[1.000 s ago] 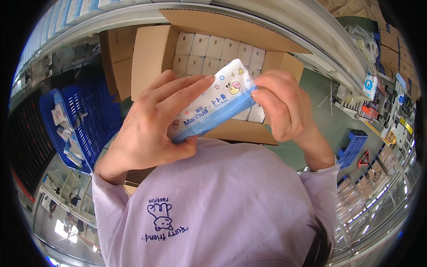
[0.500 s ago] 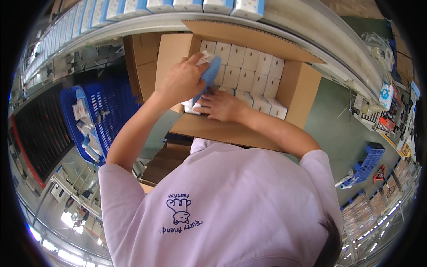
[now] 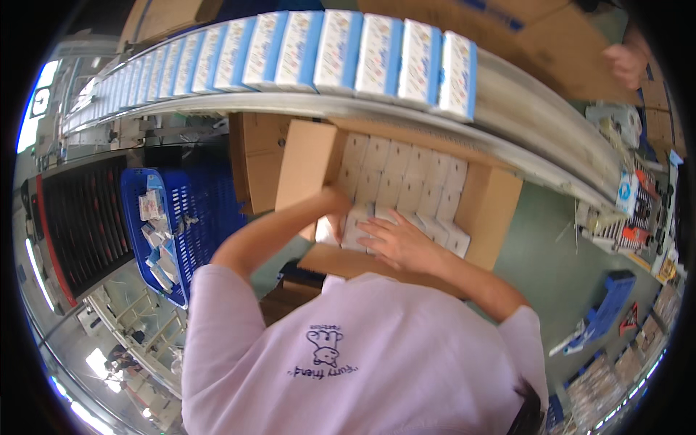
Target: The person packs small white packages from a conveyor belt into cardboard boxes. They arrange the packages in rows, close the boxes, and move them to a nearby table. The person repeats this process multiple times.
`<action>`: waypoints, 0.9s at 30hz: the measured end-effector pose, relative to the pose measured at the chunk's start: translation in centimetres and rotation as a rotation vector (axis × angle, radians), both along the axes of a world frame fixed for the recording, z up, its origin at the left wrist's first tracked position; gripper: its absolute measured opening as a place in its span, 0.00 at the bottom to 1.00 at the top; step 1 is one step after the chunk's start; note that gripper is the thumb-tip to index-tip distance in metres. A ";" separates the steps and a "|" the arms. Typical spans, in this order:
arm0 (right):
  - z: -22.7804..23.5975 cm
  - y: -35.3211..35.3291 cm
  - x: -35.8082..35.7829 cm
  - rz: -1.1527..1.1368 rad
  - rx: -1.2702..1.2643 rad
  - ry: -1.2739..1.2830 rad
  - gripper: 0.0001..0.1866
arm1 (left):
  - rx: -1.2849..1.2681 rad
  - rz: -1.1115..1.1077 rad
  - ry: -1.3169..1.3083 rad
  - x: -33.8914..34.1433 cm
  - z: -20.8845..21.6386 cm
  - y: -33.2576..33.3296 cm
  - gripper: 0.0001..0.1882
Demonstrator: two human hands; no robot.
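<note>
Open brown cardboard carton (image 3: pixel 308 163): below pale metal conveyor (image 3: pixel 529 94); holds white rectangular packs (image 3: pixel 377 154) in rows. Bare left hand (image 3: pixel 335 203): inside carton's left end, fingers mostly hidden; grip cannot be told. Bare right hand (image 3: pixel 402 243): fingers spread, grip released, over near-row packs. White-and-blue box-shaped packs (image 3: pixel 337 51): upright line on conveyor. Blue perforated plastic basket (image 3: pixel 185 254): left of carton, loose packs inside.

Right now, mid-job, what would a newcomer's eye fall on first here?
Probably the long row of white-and-blue packs curving along the top of the view. Next, the open cardboard box at centre, with pale packs in rows inside and the left hand and right hand over its near-left part. Then the blue basket at left.
</note>
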State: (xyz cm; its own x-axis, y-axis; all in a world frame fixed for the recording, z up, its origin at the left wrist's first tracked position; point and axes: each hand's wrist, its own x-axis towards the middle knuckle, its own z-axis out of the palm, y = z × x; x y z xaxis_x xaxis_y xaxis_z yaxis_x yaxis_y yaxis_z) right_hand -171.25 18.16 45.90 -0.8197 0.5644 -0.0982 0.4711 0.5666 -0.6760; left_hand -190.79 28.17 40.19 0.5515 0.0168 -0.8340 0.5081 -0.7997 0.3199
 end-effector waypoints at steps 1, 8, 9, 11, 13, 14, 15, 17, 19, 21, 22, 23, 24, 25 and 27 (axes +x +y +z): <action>2.6 1.3 0.7 -0.093 -0.061 0.124 0.21 | 0.013 0.004 0.009 0.0 0.1 0.2 0.58; 6.9 12.9 13.2 -1.184 0.079 0.458 0.15 | -0.180 0.715 -0.491 -3.1 8.9 2.1 0.26; 5.2 14.3 15.0 -1.258 -0.007 0.349 0.18 | -0.453 1.041 -0.554 -3.3 12.3 5.7 0.19; 4.4 17.0 14.8 -1.331 -0.225 0.219 0.27 | 1.102 0.735 -0.999 -4.3 12.1 11.5 0.30; 0.3 18.6 13.7 -1.281 0.000 0.008 0.41 | 1.397 0.761 -0.779 -4.8 9.9 16.5 0.40; 2.0 18.9 11.8 -1.214 -0.057 -0.050 0.46 | 1.252 0.964 -0.668 -4.2 10.3 17.8 0.43; 3.4 19.5 11.6 -1.183 -0.115 -0.066 0.47 | 1.073 1.146 -0.550 -3.0 11.3 19.0 0.46; 3.3 20.0 13.2 -1.303 -0.243 0.126 0.47 | 0.749 1.344 -0.433 -1.1 11.3 19.2 0.50; 2.5 19.4 13.7 -1.373 -0.139 0.120 0.45 | 0.483 1.382 -0.447 0.0 10.8 19.0 0.50; 2.6 18.4 13.9 -1.401 -0.073 0.214 0.43 | 0.451 1.446 -0.607 1.3 10.4 18.5 0.48; 3.1 18.0 13.9 -1.394 -0.060 0.314 0.42 | 0.436 1.484 -0.681 1.7 10.1 18.0 0.46; 3.9 17.4 14.2 -1.384 -0.045 0.413 0.41 | 0.421 1.521 -0.756 2.0 9.9 17.2 0.45; 5.0 16.2 14.9 -1.363 0.019 0.476 0.41 | 0.389 1.545 -0.903 2.3 12.1 16.2 0.40; 6.7 14.5 14.8 -1.354 0.067 0.578 0.41 | 0.349 1.492 -1.035 1.6 13.0 15.1 0.35; 9.7 9.9 14.1 -1.409 0.304 0.585 0.49 | 0.201 1.440 -1.345 0.7 16.2 10.3 0.31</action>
State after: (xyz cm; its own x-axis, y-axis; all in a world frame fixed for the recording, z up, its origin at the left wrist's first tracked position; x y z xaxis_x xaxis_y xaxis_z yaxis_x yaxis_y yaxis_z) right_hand -157.17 28.03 55.64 0.4893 0.8220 0.2912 0.4426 0.0537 -0.8951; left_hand -190.09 38.51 56.43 0.2089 0.9721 0.1064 0.2492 -0.1582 0.9555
